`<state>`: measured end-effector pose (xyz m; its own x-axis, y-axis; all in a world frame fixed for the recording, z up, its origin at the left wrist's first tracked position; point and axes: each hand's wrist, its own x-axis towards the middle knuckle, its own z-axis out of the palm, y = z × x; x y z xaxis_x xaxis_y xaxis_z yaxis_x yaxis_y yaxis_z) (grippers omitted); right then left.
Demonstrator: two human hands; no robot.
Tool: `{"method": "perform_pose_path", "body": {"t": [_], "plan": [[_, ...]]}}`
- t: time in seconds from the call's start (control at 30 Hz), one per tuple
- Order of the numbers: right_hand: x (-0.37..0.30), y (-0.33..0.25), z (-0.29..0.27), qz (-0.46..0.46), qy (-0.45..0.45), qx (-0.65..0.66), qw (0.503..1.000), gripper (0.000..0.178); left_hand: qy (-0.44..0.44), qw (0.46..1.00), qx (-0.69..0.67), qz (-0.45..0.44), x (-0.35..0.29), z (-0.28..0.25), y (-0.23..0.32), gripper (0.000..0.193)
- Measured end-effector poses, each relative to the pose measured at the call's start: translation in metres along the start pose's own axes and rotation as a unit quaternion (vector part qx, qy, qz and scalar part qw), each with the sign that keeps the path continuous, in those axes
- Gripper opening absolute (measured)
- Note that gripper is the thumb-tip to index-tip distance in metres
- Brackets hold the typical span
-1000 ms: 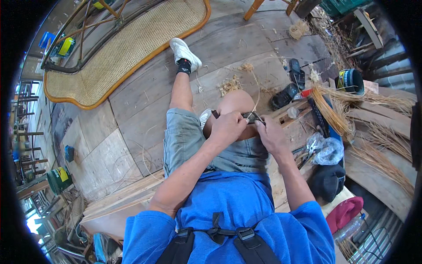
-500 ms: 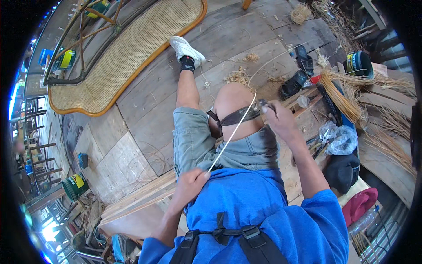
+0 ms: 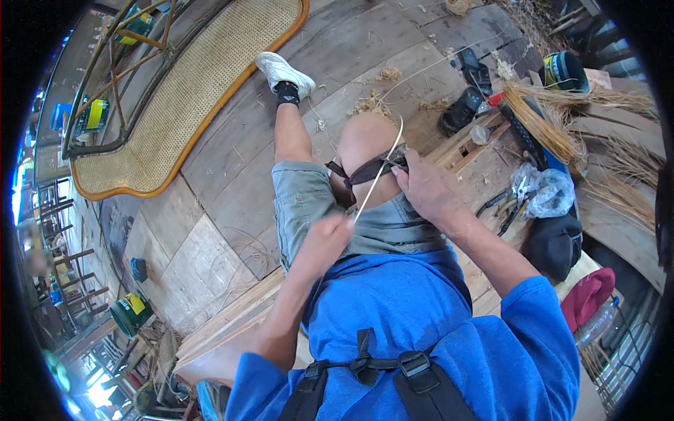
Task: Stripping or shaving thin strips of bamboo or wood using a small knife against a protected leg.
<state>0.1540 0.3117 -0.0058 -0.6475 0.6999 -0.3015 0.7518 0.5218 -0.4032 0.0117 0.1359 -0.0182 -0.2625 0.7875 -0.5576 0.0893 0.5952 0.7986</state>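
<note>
A pale cane strand runs from my left hand up across my bent knee. My left fingers are closed round its near end, slightly blurred by motion. At the knee, a dark cloth band is tied round my leg, and the strand crosses over it. My right hand is closed at the band's right side, thumb and fingers pressed together beside the strand. A small dark piece shows at its fingertips, but I cannot make out what it is.
At upper left lies a woven cane panel with an orange-brown rim. To the right are a bundle of cane strands, black sandals, a plastic bag and a dark bucket. Shavings litter the board floor.
My left hand has moved up and right towards the knee, still holding the strand. My right hand has come down and left onto the band beside the strand. The whole view has shifted slightly.
</note>
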Motion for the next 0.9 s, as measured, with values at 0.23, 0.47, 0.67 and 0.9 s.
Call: {"method": "perform_pose_path", "body": {"t": [0.23, 0.47, 0.67, 0.9], "plan": [[0.004, 0.011, 0.009, -0.004, 0.055, -0.03, 0.998, 0.03, -0.062, 0.95, -0.218, -0.213, -0.204, -0.07, -0.104, 0.036], [0.011, 0.066, 0.009, 0.056, 0.08, 0.345, 0.933, 0.034, -0.033, 0.924, -0.358, -0.131, -0.172, -0.048, -0.069, 0.032], [-0.012, 0.056, -0.011, 0.022, 0.144, 0.26, 0.954, 0.033, 0.084, 0.984, 0.098, 0.122, 0.015, 0.011, 0.035, 0.026], [-0.002, 0.017, 0.01, -0.041, 0.1, 0.015, 0.994, 0.029, 0.09, 0.971, 0.134, 0.176, 0.037, 0.016, 0.033, 0.027]]}}
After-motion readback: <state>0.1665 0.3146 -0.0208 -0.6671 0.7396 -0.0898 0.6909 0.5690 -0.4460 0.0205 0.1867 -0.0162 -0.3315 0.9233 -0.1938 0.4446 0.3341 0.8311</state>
